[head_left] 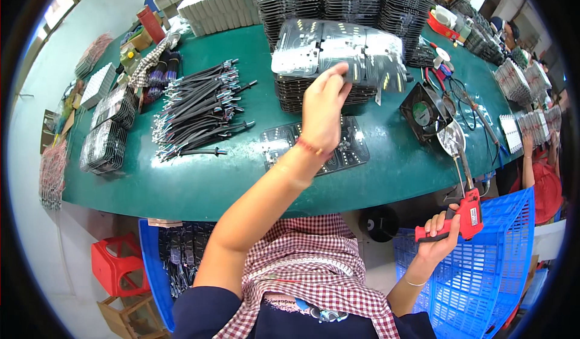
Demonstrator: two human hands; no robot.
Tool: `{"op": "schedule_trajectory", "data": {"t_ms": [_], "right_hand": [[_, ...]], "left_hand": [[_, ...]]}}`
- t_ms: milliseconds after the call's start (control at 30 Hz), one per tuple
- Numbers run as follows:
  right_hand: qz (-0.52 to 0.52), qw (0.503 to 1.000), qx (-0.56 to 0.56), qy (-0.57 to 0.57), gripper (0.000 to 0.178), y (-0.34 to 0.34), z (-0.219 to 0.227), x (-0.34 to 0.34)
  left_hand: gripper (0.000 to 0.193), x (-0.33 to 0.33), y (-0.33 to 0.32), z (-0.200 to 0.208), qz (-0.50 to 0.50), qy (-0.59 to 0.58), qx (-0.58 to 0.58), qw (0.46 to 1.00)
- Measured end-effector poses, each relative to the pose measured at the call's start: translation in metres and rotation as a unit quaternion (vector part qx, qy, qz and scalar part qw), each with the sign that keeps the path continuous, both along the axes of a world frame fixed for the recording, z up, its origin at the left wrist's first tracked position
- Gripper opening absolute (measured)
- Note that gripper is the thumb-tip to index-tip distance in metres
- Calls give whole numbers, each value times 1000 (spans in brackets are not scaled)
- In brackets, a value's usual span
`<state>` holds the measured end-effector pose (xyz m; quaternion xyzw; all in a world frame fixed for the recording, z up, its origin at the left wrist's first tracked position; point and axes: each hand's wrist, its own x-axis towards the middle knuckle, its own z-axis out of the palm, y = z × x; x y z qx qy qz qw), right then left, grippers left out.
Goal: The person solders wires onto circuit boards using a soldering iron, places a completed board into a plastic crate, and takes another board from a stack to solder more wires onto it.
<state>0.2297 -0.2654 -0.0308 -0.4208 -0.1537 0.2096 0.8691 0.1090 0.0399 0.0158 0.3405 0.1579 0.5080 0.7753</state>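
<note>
My left hand reaches across the bench, fingers closed at the near edge of a black circuit board panel. The panel tilts over a stack of similar boards, its right end blurred; my fingers' far side is hidden. Below my forearm another circuit board panel lies flat, partly covered. My right hand is wrapped around the handle of a red soldering gun. Its metal shaft points away from me, toward a round shiny dish beside a black square fan.
Black cables with stripped ends are heaped on the green bench at left. Tall board stacks stand at the back. A corded soldering iron lies at right. Below are a blue crate and red stool. Other people sit at right.
</note>
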Motion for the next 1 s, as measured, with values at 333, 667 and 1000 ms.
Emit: {"op": "schedule_trajectory", "data": {"t_ms": [333, 667, 1000], "right_hand": [[20, 1000, 13, -5, 28, 12, 2, 5], [197, 980, 28, 22, 32, 51, -1, -20], [221, 970, -61, 81, 32, 102, -18, -25]], "left_hand": [[38, -87, 4, -20, -298, 384, 262, 834], [60, -94, -58, -63, -25, 552, 616, 562], [91, -106, -103, -78, -82, 583, 615, 524]]}}
